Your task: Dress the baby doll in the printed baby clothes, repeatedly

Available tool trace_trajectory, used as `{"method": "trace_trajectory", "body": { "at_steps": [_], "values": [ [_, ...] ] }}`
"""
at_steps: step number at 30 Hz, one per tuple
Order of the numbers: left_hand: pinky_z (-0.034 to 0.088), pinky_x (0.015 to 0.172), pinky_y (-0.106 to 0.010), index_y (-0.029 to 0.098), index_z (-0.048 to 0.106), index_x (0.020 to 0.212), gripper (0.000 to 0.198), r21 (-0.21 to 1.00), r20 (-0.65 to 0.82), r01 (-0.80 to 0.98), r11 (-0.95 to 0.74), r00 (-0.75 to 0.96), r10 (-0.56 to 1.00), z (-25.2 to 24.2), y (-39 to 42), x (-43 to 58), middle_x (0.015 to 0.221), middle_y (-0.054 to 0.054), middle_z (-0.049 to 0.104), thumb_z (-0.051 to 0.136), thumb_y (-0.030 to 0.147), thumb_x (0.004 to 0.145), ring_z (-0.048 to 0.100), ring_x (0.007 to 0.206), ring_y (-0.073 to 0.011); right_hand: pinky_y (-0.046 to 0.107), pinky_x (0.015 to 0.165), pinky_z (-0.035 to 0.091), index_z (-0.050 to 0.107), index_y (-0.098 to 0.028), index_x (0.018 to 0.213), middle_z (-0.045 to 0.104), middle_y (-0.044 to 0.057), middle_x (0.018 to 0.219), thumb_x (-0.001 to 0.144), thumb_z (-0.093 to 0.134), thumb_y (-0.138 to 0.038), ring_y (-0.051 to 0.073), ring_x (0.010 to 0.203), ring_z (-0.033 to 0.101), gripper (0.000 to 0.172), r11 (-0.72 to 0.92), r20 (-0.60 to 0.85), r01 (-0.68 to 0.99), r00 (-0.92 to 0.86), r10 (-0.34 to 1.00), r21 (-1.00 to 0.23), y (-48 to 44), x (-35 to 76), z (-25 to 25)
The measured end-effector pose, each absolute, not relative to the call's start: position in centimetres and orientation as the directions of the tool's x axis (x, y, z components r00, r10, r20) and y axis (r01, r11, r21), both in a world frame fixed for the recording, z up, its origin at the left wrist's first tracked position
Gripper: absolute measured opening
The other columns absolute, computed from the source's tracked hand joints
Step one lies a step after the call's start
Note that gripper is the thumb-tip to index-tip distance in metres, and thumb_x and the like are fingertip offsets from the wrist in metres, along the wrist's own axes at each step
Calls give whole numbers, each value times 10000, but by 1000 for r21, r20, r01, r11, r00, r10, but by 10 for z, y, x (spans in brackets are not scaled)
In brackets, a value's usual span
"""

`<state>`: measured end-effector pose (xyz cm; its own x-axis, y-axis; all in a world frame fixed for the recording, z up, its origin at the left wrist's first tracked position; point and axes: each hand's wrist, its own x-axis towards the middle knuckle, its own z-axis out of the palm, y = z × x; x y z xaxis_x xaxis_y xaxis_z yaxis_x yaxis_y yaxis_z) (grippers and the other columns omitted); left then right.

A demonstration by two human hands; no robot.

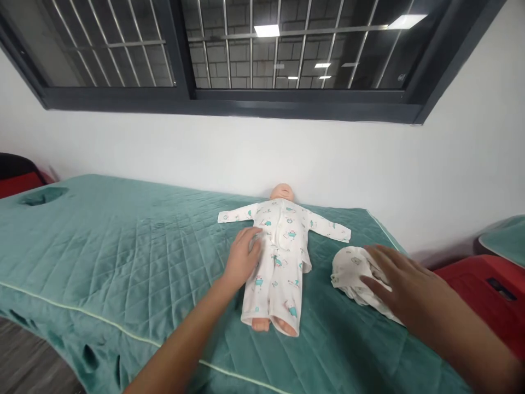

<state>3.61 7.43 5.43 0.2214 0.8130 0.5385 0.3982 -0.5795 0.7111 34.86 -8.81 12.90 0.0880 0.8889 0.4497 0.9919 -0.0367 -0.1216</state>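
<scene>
A baby doll (pixel 283 191) lies on its back on the bed, its arms stretched out sideways. It wears a white printed long-sleeved top (pixel 289 224) and matching trousers (pixel 273 284), with the feet just showing at the cuffs. My left hand (pixel 241 258) is at the doll's side by the waist, fingers extended and thumb apart, seemingly touching the clothing. To the right of the doll sits a crumpled white printed cloth garment (pixel 353 273). Over its right part reaches my right hand (pixel 396 279), with fingers stretched and thumb apart; whether it touches the cloth I cannot tell.
A green quilted cover (pixel 164 246) spreads over the bed, with a hole (pixel 43 196) at its far left. Behind stands a white wall (pixel 164 148) below a dark-framed window (pixel 287 104). A red object (pixel 488 290) is at the right.
</scene>
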Motion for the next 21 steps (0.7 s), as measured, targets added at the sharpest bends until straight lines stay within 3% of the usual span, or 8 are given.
{"method": "trace_trajectory", "body": {
  "at_steps": [1, 3, 6, 9, 13, 21],
  "values": [
    [448, 1073, -412, 208, 633, 1196, 310, 695, 555, 398, -599, 234, 798, 61, 90, 49, 1242, -83, 662, 473, 200, 931, 584, 1201, -218, 573, 982, 496, 590, -273, 1326, 600, 126, 1384, 903, 488, -562, 370, 1216, 602, 522, 40, 417, 992, 16, 909, -124, -70, 332, 128],
    [421, 1110, -420, 177, 628, 1218, 326, 668, 564, 395, -630, 283, 776, 75, 124, 75, 1274, -102, 659, 456, 207, 943, 570, 1237, -226, 537, 1054, 458, 549, -256, 1367, 561, 113, 1434, 936, 485, -499, 337, 1299, 542, 499, 125, 380, 958, -19, 925, -257, -26, 298, 123],
    [414, 1121, -429, 157, 625, 1246, 348, 691, 505, 401, -602, 329, 798, 88, 174, 104, 1317, -116, 656, 438, 233, 963, 579, 1252, -240, 462, 1082, 448, 547, -266, 1341, 582, 73, 1407, 958, 467, -440, 263, 1309, 533, 429, 192, 382, 798, 52, 923, -572, 53, 261, 108],
    [430, 1111, -417, 164, 643, 1232, 354, 725, 441, 392, -566, 368, 819, 84, 209, 118, 1322, -108, 660, 412, 255, 979, 594, 1247, -236, 455, 1095, 422, 558, -237, 1315, 591, 86, 1386, 943, 486, -450, 255, 1297, 531, 435, 188, 404, 626, 223, 887, -757, 122, 247, 91],
    [409, 1136, -396, 199, 624, 1279, 389, 706, 447, 350, -615, 454, 771, 67, 223, 121, 1390, -73, 614, 363, 262, 997, 547, 1302, -211, 448, 1075, 419, 584, -231, 1280, 619, 94, 1340, 935, 505, -468, 263, 1264, 546, 426, 221, 407, 601, 191, 893, -768, 163, 250, 73],
    [365, 1174, -397, 203, 614, 1308, 402, 722, 404, 386, -574, 437, 804, 65, 220, 121, 1436, -55, 578, 371, 261, 993, 497, 1345, -209, 416, 1082, 400, 590, -267, 1259, 610, 63, 1343, 951, 494, -428, 237, 1272, 532, 360, 239, 409, 581, 179, 895, -778, 157, 254, 67]
  ]
}}
